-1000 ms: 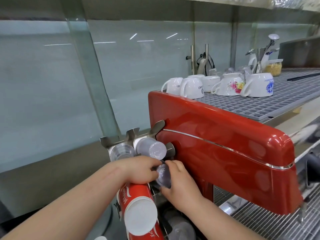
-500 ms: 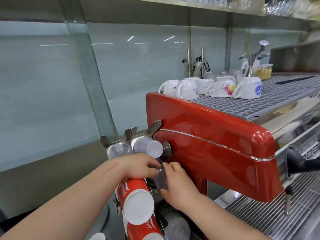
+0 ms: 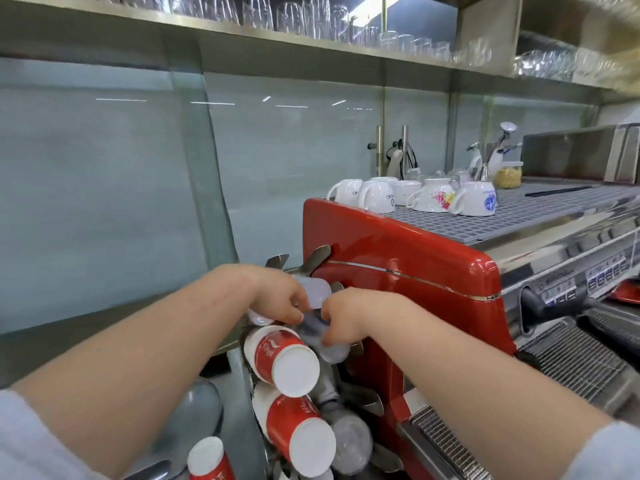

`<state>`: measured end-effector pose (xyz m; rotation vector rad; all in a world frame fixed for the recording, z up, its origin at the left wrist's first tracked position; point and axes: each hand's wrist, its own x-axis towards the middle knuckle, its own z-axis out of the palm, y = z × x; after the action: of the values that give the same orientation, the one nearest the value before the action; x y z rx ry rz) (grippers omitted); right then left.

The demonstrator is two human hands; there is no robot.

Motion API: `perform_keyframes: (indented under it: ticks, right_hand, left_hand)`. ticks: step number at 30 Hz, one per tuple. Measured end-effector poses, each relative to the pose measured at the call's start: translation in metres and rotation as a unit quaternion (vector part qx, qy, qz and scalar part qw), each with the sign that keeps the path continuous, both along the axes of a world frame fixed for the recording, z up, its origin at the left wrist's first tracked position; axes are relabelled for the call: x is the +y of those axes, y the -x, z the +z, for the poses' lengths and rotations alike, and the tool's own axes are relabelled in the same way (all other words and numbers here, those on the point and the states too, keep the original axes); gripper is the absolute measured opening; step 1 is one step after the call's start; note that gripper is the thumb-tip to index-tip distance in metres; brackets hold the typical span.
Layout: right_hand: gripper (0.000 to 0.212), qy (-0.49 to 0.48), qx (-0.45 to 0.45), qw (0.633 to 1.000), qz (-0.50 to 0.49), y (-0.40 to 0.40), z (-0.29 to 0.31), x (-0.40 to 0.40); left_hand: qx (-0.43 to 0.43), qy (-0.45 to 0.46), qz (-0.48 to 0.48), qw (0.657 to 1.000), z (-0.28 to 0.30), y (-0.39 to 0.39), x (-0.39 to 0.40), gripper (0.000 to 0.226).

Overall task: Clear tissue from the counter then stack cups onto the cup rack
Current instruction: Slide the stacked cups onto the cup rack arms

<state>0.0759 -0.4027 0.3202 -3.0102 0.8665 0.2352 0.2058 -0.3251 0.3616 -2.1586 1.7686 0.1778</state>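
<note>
A metal cup rack (image 3: 313, 259) stands against the left side of the red espresso machine (image 3: 408, 268). It holds stacks of clear plastic cups (image 3: 317, 292) and red paper cups (image 3: 282, 358) lying bottom-out. My left hand (image 3: 277, 297) and my right hand (image 3: 341, 318) meet at the rack's middle. Both pinch a stack of clear plastic cups (image 3: 317, 329) that sits between them; the fingers hide most of it. No tissue is in view.
White ceramic mugs (image 3: 377, 197) sit upside down on the grey grid top of the machine. A shelf of glasses (image 3: 311, 15) runs overhead. A glass panel (image 3: 104, 188) stands to the left. The machine's drip grates (image 3: 571, 362) lie to the right.
The view has tilted up and pulled closer to the rack. Both hands now sit higher against the rack, covering the upper clear cups, and still grip the clear stack between them.
</note>
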Motion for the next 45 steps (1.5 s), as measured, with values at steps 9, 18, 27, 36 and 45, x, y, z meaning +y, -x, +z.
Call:
perform_keyframes:
  ticks: [9, 18, 27, 36, 45]
  right_hand:
    - [0.040, 0.032, -0.016, 0.996, 0.087, -0.007, 0.042, 0.064]
    - [0.039, 0.019, -0.060, 0.976, 0.209, -0.020, -0.005, 0.146]
    - [0.036, -0.137, -0.039, 0.966, 0.214, -0.009, -0.139, 0.178]
    - [0.068, -0.292, -0.048, 0.954, 0.054, 0.019, -0.244, 0.172]
    - [0.043, -0.350, -0.047, 0.936, 0.006, 0.023, -0.293, 0.176]
  left_hand:
    - [0.015, 0.000, 0.021, 1.000, 0.021, -0.011, 0.092, 0.042]
    - [0.099, 0.006, 0.087, 0.991, -0.040, -0.045, 0.202, 0.042]
    - [0.240, 0.065, 0.140, 0.958, -0.183, -0.031, 0.263, 0.043]
    - [0.383, 0.185, 0.213, 0.880, -0.280, 0.009, 0.265, 0.066]
    - [0.364, 0.213, 0.210, 0.882, -0.306, 0.019, 0.242, 0.075]
